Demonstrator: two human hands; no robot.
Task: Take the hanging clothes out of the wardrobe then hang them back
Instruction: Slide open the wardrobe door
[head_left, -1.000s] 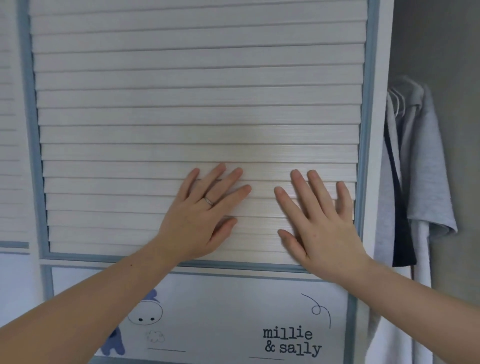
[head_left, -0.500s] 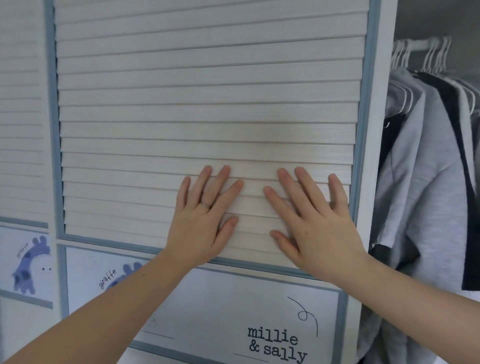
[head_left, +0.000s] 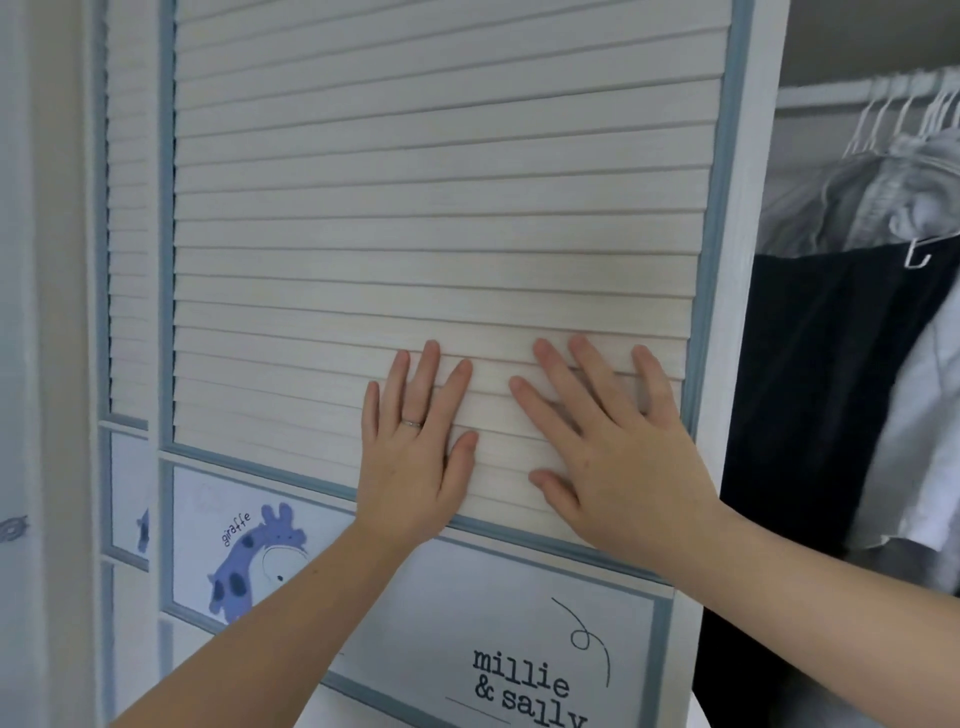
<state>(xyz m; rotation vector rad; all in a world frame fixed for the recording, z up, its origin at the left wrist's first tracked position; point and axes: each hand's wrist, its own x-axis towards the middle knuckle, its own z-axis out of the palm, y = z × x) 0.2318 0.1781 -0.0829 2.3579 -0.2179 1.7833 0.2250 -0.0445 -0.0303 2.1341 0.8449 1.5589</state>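
Nearest to me, both hands lie flat on the door. The left hand, which has a thin ring on one finger, and the right hand both have straight, spread fingers and grip nothing. They press on the lower slats of the white louvred wardrobe door with pale blue trim. Just below them is the door's printed panel with a purple giraffe drawing.

To the right of the door's edge the wardrobe is open. Further in, the hanging clothes are on thin white hangers on a white rail. There is a dark garment nearest the door, a white garment beside it and grey garments above.

I judge that the task is only at its start. The hands seem placed to slide the door aside for access, and no garment is taken out yet. All the removing and the hanging back remain to do.
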